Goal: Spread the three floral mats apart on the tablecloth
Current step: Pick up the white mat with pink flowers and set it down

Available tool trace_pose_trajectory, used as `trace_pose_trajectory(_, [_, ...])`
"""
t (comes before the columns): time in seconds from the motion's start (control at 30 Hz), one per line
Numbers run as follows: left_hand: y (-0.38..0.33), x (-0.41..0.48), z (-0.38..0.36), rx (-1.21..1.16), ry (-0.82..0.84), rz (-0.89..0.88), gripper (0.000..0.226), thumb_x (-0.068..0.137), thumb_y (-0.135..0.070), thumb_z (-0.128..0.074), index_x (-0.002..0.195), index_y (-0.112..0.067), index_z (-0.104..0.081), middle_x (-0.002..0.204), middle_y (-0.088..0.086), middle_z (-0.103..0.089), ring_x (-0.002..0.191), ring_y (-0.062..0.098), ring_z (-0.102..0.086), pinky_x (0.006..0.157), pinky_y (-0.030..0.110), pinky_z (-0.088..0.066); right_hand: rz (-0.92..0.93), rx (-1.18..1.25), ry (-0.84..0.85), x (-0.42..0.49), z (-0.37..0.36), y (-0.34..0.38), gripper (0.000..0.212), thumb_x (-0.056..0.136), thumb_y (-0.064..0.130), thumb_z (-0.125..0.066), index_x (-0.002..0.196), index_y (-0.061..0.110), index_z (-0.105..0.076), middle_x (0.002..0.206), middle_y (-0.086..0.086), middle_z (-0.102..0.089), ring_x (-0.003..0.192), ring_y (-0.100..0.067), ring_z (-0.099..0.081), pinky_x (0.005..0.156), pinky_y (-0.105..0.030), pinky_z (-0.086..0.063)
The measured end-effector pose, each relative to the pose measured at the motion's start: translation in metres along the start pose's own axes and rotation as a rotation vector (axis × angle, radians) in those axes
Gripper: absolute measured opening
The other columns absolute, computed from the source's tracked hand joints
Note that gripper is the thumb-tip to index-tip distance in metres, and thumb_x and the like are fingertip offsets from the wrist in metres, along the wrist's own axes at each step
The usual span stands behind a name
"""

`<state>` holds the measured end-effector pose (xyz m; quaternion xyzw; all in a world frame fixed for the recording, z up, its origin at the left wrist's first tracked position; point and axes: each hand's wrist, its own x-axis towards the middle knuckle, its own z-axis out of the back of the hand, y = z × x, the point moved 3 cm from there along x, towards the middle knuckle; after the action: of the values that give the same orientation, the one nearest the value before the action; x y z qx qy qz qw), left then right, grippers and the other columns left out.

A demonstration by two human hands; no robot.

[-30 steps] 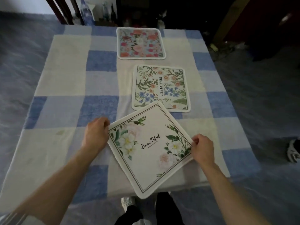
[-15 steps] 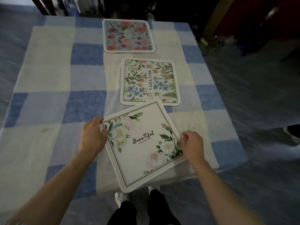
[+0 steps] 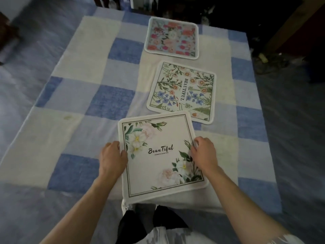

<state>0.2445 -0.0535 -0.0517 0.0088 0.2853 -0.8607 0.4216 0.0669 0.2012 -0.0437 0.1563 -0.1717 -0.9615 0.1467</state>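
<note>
The curled fingers (image 3: 115,144) of the left hand (image 3: 112,160) grip the left edge of the white "Beautiful" mat (image 3: 158,166), thumb lying on its printed border. The right hand (image 3: 204,155) grips the mat's right edge the same way, fingers bent over the leafy corner print. This mat, with pale roses and a thin dark frame line, sits in the lower centre of the frame. Its near edge reaches the front of the counter, and its far right corner overlaps the near edge of the middle mat.

The middle mat (image 3: 182,92), cream with green stems, blue and orange flowers and the word "BEAUTIFUL" running lengthwise, lies just above centre, slightly turned. The pink and red flowered mat (image 3: 172,37) lies beyond it at the upper centre, apart from it with a strip of cloth between.

All three rest on a blue and cream checked tablecloth (image 3: 79,103). The person's dark trouser legs (image 3: 158,224) show at the bottom edge.
</note>
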Motion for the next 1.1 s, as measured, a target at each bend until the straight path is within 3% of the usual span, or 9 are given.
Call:
trace_pose_trajectory(0.13, [0.003, -0.005, -0.004, -0.045, -0.049, 0.134, 0.012, 0.085, -0.01, -0.057, 0.073, -0.009, -0.056, 0.078, 0.011, -0.062, 0.078, 0.031, -0.057, 0.069, 0.036, -0.042, -0.019, -0.007, -0.006, 0.008, 0.001, -0.002, 0.01, 0.091, 0.006, -0.058, 0.099, 0.007, -0.064, 0.095, -0.012, -0.062, 0.088, -0.029, -0.059, 0.069, -0.028, -0.038])
trace_pose_trajectory(0.23, [0.007, -0.007, -0.003, -0.142, -0.099, 0.282, 0.011, 0.086, -0.011, -0.059, 0.089, -0.011, -0.07, 0.085, 0.008, -0.069, 0.079, 0.024, -0.061, 0.071, 0.034, -0.047, -0.061, -0.028, -0.02, 0.014, 0.001, -0.003, 0.007, 0.092, 0.009, -0.058, 0.091, 0.006, -0.064, 0.09, -0.01, -0.064, 0.085, -0.028, -0.06, 0.068, -0.031, -0.044])
trace_pose_trajectory(0.37, [0.009, -0.006, 0.0, -0.253, -0.081, 0.331, 0.01, 0.083, -0.011, -0.063, 0.09, -0.012, -0.07, 0.08, 0.003, -0.069, 0.079, 0.022, -0.064, 0.074, 0.034, -0.052, -0.169, 0.012, -0.017, 0.017, 0.004, -0.007, 0.012, 0.092, 0.014, -0.06, 0.087, 0.007, -0.069, 0.086, -0.009, -0.069, 0.08, -0.028, -0.064, 0.07, -0.032, -0.05])
trace_pose_trajectory(0.47, [0.012, -0.003, 0.001, -0.297, -0.063, 0.337, 0.006, 0.082, -0.011, -0.066, 0.086, -0.013, -0.069, 0.075, -0.002, -0.067, 0.073, 0.018, -0.064, 0.068, 0.031, -0.051, -0.241, 0.047, 0.027, 0.017, 0.002, -0.013, 0.018, 0.091, 0.015, -0.061, 0.077, 0.007, -0.071, 0.078, -0.011, -0.071, 0.072, -0.027, -0.064, 0.063, -0.028, -0.045])
trace_pose_trajectory(0.6, [0.011, 0.005, 0.004, -0.29, -0.037, 0.276, 0.005, 0.081, -0.011, -0.067, 0.085, -0.013, -0.069, 0.074, -0.003, -0.067, 0.071, 0.016, -0.063, 0.069, 0.03, -0.051, -0.302, 0.093, 0.034, 0.008, 0.0, -0.017, 0.022, 0.092, 0.014, -0.062, 0.072, 0.007, -0.07, 0.074, -0.012, -0.069, 0.071, -0.029, -0.065, 0.065, -0.028, -0.047])
trace_pose_trajectory(0.77, [0.007, 0.02, 0.015, -0.28, 0.003, 0.155, 0.008, 0.082, -0.01, -0.062, 0.082, -0.015, -0.067, 0.072, -0.002, -0.067, 0.069, 0.016, -0.063, 0.062, 0.028, -0.049, -0.366, 0.119, -0.009, -0.016, -0.004, -0.013, 0.031, 0.092, 0.01, -0.06, 0.061, 0.012, -0.06, 0.064, -0.004, -0.061, 0.056, -0.017, -0.054, 0.061, -0.025, -0.044])
trace_pose_trajectory(0.87, [0.005, 0.03, 0.024, -0.248, 0.017, 0.074, 0.01, 0.082, -0.009, -0.061, 0.079, -0.018, -0.066, 0.07, -0.004, -0.065, 0.067, 0.014, -0.061, 0.056, 0.024, -0.044, -0.419, 0.163, -0.01, -0.034, -0.009, -0.009, 0.031, 0.093, 0.01, -0.058, 0.062, 0.01, -0.062, 0.067, -0.008, -0.065, 0.06, -0.02, -0.058, 0.061, -0.026, -0.045])
trace_pose_trajectory(1.0, [0.001, 0.043, 0.033, -0.203, 0.032, -0.055, 0.012, 0.082, -0.01, -0.061, 0.078, -0.021, -0.065, 0.069, -0.007, -0.065, 0.066, 0.013, -0.061, 0.058, 0.028, -0.046, -0.471, 0.197, -0.016, -0.051, -0.015, -0.003, 0.028, 0.094, 0.014, -0.057, 0.069, 0.004, -0.067, 0.071, -0.012, -0.069, 0.062, -0.024, -0.062, 0.06, -0.026, -0.042])
trace_pose_trajectory(1.1, [-0.004, 0.053, 0.038, -0.206, 0.034, -0.113, 0.011, 0.081, -0.01, -0.061, 0.078, -0.02, -0.066, 0.069, -0.008, -0.065, 0.065, 0.013, -0.061, 0.06, 0.027, -0.045, -0.468, 0.227, -0.077, -0.059, -0.014, 0.002, 0.025, 0.094, 0.014, -0.057, 0.074, 0.003, -0.068, 0.073, -0.01, -0.069, 0.065, -0.022, -0.064, 0.061, -0.029, -0.049])
